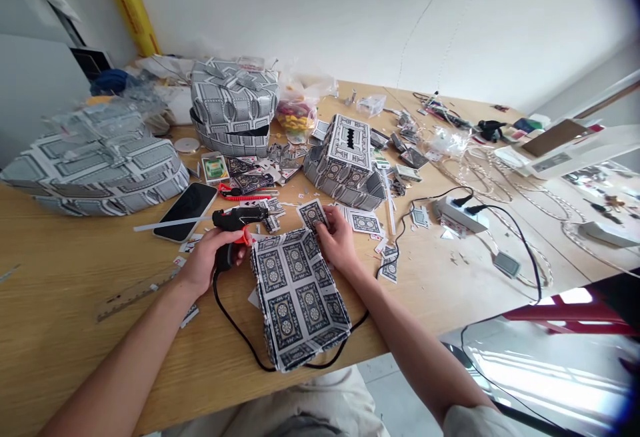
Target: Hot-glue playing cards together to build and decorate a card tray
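My left hand is wrapped round a black hot glue gun with an orange trigger. A white glue stick pokes out of its back end. Between the thumb and fingers of my right hand is a patterned playing card, just beyond the far edge of an open box. That box, built from dark patterned playing cards, lies at the table's front edge with its inside facing up. The glue gun's nozzle points right, above the box's far left corner.
A black phone, a red cutter and loose cards lie beyond my hands. Card-built pieces, a slotted box, a round one and a boat-shaped one, stand behind. The gun's cord crosses near a power strip.
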A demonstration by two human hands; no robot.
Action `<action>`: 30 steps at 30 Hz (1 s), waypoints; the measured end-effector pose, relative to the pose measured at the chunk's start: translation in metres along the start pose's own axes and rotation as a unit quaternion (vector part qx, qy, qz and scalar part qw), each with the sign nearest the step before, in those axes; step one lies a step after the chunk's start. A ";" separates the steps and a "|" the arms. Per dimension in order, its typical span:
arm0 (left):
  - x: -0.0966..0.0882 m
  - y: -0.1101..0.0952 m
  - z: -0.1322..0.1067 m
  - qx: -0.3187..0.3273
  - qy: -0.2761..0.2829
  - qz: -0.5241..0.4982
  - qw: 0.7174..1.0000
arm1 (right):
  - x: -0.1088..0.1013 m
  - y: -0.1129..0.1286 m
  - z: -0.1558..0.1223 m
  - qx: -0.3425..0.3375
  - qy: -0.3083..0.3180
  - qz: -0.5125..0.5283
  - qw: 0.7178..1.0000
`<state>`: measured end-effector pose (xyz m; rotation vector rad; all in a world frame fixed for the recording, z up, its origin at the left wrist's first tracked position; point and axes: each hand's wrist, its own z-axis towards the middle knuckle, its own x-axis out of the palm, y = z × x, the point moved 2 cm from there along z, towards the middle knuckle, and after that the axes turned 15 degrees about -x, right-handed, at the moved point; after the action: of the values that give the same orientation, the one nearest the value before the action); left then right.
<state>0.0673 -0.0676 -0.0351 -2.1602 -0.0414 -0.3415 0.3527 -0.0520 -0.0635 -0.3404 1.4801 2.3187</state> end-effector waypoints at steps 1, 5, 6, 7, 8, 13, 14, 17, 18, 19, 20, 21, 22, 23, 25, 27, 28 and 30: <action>0.000 0.000 0.000 -0.001 -0.003 -0.001 1.000 | 0.000 0.000 0.000 -0.002 0.001 -0.004 1.000; 0.000 -0.001 -0.001 -0.002 -0.004 -0.004 1.000 | -0.002 0.001 0.001 -0.018 -0.004 -0.024 1.000; 0.000 -0.001 -0.001 -0.004 -0.003 -0.004 1.000 | -0.003 0.001 0.001 -0.019 -0.006 -0.029 0.999; 0.001 -0.001 -0.001 -0.004 -0.002 -0.004 1.000 | -0.003 0.001 0.001 -0.019 -0.007 -0.033 0.999; 0.001 -0.001 -0.001 -0.004 -0.002 -0.005 1.000 | -0.003 0.000 0.001 -0.018 -0.008 -0.036 0.999; 0.001 -0.001 0.000 -0.006 -0.002 -0.008 1.000 | -0.003 -0.001 0.001 -0.018 0.001 -0.050 0.999; 0.001 -0.001 0.000 -0.005 0.000 -0.009 1.000 | -0.003 -0.001 0.001 -0.019 0.002 -0.052 0.998; 0.000 -0.001 0.000 0.003 0.007 -0.009 1.000 | -0.004 0.000 0.002 -0.024 0.006 -0.065 0.998; 0.000 0.000 0.000 0.003 0.007 -0.008 1.000 | -0.004 0.000 0.003 -0.025 0.007 -0.070 0.997; 0.000 0.000 0.000 0.001 0.004 -0.007 1.000 | -0.004 0.000 0.003 -0.025 0.008 -0.076 0.997; -0.001 0.000 0.000 -0.001 0.001 -0.007 1.000 | -0.004 0.000 0.003 -0.026 0.009 -0.081 0.996; -0.001 0.000 0.000 -0.003 -0.001 -0.007 1.000 | -0.005 0.000 0.003 -0.026 0.011 -0.087 0.996; -0.001 0.000 0.001 -0.004 -0.002 -0.007 1.000 | -0.005 -0.001 0.003 -0.026 0.012 -0.093 0.995; -0.001 0.000 0.002 -0.004 0.000 -0.007 1.000 | -0.005 -0.001 0.003 -0.027 0.012 -0.098 0.995; -0.001 0.000 0.003 -0.001 0.007 -0.010 1.000 | -0.006 -0.001 0.003 -0.031 0.006 -0.111 0.993; -0.001 0.000 0.004 -0.001 0.014 -0.010 1.000 | -0.008 0.001 0.004 -0.036 -0.008 -0.124 0.992; -0.002 0.001 0.005 -0.001 0.016 -0.008 1.000 | -0.011 0.002 0.005 -0.039 -0.018 -0.131 0.990; -0.003 0.002 0.006 -0.003 0.019 -0.003 1.000 | -0.020 0.008 0.011 -0.045 -0.043 -0.147 0.987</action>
<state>0.0664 -0.0635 -0.0406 -2.1585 -0.0263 -0.3870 0.3674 -0.0486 -0.0450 -0.4438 1.1984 2.1382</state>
